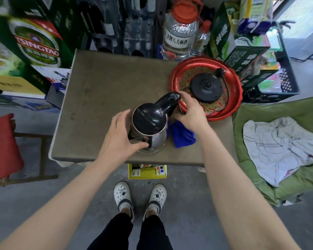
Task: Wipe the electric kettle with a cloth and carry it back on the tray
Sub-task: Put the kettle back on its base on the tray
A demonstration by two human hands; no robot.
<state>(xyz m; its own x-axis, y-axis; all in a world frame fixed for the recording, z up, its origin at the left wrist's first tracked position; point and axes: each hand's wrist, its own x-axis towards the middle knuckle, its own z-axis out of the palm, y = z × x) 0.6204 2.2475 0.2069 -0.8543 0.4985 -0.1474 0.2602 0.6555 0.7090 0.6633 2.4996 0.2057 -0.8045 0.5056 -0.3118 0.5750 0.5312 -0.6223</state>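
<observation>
A steel electric kettle with a black lid and black handle stands on the grey-brown table near its front edge. My left hand cups the kettle's left side, thumb against the steel body. My right hand grips the black handle from the right. A folded blue cloth lies on the table just right of the kettle, partly under my right wrist. A round red tray sits at the table's right rear, holding the kettle's black base with its cord and plug.
Green beer cartons stack at the left, a big clear jug with a red cap behind the table, boxes and a black crate at the right. A green chair with a white cloth stands right; a red-cushioned stool left.
</observation>
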